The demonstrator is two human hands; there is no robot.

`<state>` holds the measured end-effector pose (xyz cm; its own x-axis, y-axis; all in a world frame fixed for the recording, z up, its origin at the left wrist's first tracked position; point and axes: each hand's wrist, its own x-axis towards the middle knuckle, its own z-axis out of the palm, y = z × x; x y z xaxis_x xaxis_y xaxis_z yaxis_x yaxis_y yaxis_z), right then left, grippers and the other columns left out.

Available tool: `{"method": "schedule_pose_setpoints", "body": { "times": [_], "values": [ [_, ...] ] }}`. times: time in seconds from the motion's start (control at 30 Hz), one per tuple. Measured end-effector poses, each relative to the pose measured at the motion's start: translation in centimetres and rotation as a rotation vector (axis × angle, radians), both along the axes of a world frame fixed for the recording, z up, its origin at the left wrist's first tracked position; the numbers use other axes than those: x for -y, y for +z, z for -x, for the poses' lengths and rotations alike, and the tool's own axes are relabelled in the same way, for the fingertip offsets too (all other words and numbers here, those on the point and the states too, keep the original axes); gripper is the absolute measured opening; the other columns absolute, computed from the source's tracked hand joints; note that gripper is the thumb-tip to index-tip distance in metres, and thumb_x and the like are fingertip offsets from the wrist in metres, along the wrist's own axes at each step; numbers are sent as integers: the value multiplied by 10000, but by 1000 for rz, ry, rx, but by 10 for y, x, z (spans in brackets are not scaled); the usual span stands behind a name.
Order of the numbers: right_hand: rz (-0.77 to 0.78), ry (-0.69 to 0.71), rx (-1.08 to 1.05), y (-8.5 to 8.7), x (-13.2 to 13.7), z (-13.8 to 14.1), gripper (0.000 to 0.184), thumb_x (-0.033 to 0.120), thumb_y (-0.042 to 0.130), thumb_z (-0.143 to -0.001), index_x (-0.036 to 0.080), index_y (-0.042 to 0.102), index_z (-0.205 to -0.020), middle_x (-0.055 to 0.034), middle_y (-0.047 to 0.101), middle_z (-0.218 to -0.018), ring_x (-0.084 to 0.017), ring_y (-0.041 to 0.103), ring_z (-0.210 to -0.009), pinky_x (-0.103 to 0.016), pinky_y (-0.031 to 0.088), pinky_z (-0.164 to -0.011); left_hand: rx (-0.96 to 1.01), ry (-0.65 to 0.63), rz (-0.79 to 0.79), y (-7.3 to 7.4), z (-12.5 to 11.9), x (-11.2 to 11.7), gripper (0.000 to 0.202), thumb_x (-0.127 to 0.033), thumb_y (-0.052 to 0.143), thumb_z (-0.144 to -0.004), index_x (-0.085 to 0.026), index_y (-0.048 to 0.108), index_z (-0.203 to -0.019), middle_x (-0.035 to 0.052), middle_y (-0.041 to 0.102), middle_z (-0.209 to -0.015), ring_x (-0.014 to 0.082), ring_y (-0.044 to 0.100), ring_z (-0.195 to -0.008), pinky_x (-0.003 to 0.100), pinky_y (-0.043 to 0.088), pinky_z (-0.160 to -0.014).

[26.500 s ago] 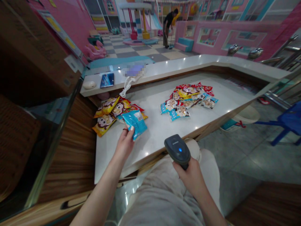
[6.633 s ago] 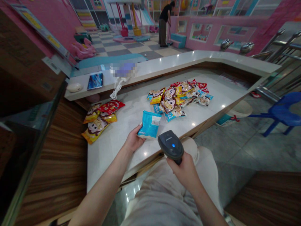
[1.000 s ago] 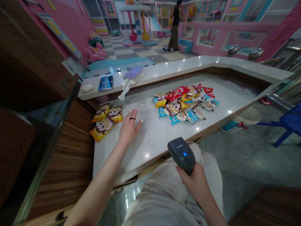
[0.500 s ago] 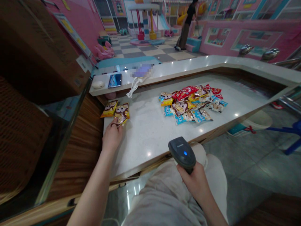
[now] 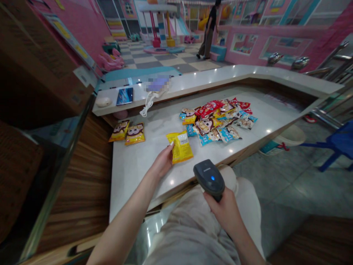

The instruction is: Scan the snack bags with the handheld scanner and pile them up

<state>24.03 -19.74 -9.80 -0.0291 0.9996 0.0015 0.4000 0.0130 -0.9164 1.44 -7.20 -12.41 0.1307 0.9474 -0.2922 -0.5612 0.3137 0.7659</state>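
My left hand (image 5: pixel 163 164) pinches a yellow snack packet (image 5: pixel 180 147) by its near-left edge, back side up with a white barcode label showing, just above the white counter (image 5: pixel 138 165). My right hand (image 5: pixel 224 211) grips a dark handheld barcode scanner (image 5: pixel 209 177) with a blue light lit, its head a short way to the right of and below the packet. Two yellow monkey-print packets (image 5: pixel 128 131) lie at the counter's left. A mixed heap of red, yellow and blue packets (image 5: pixel 216 119) lies further right.
A raised ledge (image 5: pixel 220 75) behind the counter carries a phone (image 5: pixel 125 96), a white oval object (image 5: pixel 103 101) and a white cable (image 5: pixel 147 104). A brown cabinet (image 5: pixel 41 66) stands at the left, a blue chair (image 5: pixel 338 145) at the right. A person (image 5: pixel 208 31) walks in the far play area.
My left hand was on the yellow packets at the left half a second ago; it has come back to the middle holding one, flipped label-up. Two packets stay there. The scanner hand barely moved.
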Motion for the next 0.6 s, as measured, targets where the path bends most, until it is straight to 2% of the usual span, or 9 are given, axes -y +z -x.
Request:
{"method": "schedule_pose_setpoints", "body": {
  "times": [0.13, 0.23, 0.4, 0.6],
  "values": [
    [-14, -2, 10, -1, -4, 0, 166, 292, 628, -803, 147, 705, -831, -42, 689, -566, -252, 698, -652, -245, 489, -474, -13, -11, -25, -12, -3, -3, 346, -304, 651, -903, -121, 653, -1196, 126, 740, -1154, 232, 724, -1020, 392, 540, -1003],
    [-29, 2, 18, 0, -10, 3, 151, 287, 632, -795, 155, 701, -827, -42, 694, -586, -246, 696, -647, -244, 487, -479, -2, -10, -23, -16, -1, -4, 363, -332, 653, -902, -125, 652, -1202, 129, 737, -1161, 243, 720, -1040, 406, 527, -1027],
    [-48, 21, 11, 7, -16, 11, 162, 278, 632, -797, 159, 714, -869, -33, 698, -588, -235, 690, -629, -239, 478, -488, -2, -16, -4, -15, -1, -4, 349, -324, 629, -917, -111, 658, -1192, 140, 742, -1141, 254, 721, -1038, 415, 522, -1029],
    [-96, 42, 18, 13, -18, 14, 159, 264, 622, -796, 144, 714, -845, -61, 748, -712, -222, 682, -652, -253, 497, -567, -37, -15, -9, -14, -4, -2, 338, -301, 645, -903, -99, 663, -1174, 147, 744, -1129, 254, 723, -1023, 406, 528, -1012]
  ]
}}
